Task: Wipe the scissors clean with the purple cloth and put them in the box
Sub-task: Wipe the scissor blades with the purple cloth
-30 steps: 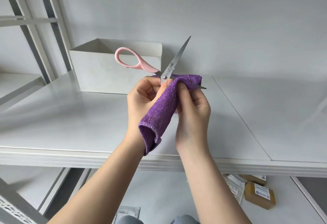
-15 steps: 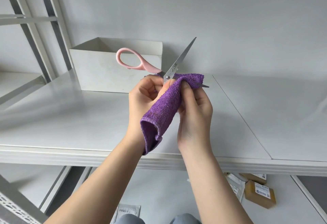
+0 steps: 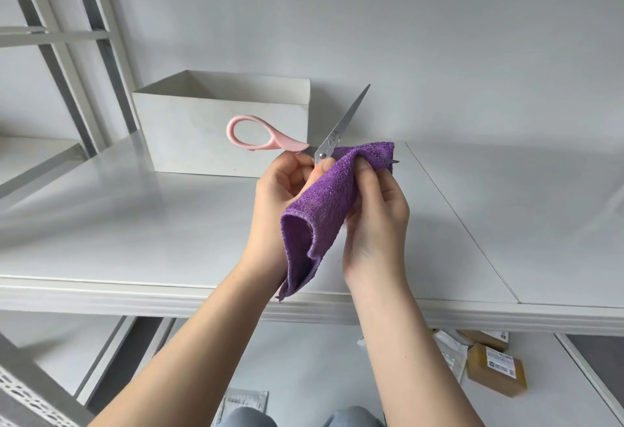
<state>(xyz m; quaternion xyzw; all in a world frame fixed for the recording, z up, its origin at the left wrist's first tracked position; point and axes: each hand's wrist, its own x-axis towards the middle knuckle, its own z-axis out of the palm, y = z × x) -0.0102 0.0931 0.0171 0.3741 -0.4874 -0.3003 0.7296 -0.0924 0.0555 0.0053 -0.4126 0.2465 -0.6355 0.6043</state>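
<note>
Pink-handled steel scissors (image 3: pixel 332 143) are held in the air above the front middle of the white shelf board (image 3: pixel 135 230), blades spread apart. One blade is pointed up and to the right, bare and shiny; the other is wrapped in the purple woven cloth (image 3: pixel 324 203), with only its tip seen poking out at the cloth's right edge. One pink loop handle is seen out to the left, in front of the box face; the second handle is hidden inside the left hand (image 3: pixel 280 187).

Left hand: fingers curled closed around the scissors near the pivot screw, thumb laid beside it. Right hand (image 3: pixel 374 224): fingers pinched on the cloth over the covered blade, thumb on top of the fold. The rest of the cloth is left hanging loose between the two wrists, down to the shelf's front edge.

The open white rectangular box (image 3: pixel 202 136) is set at the back of the shelf board, against the wall, left of the hands and well apart from them. Its inside floor is not visible.

Below the shelf's front edge, on the right, brown labelled parcels (image 3: pixel 496 372) are seen on a lower level.
</note>
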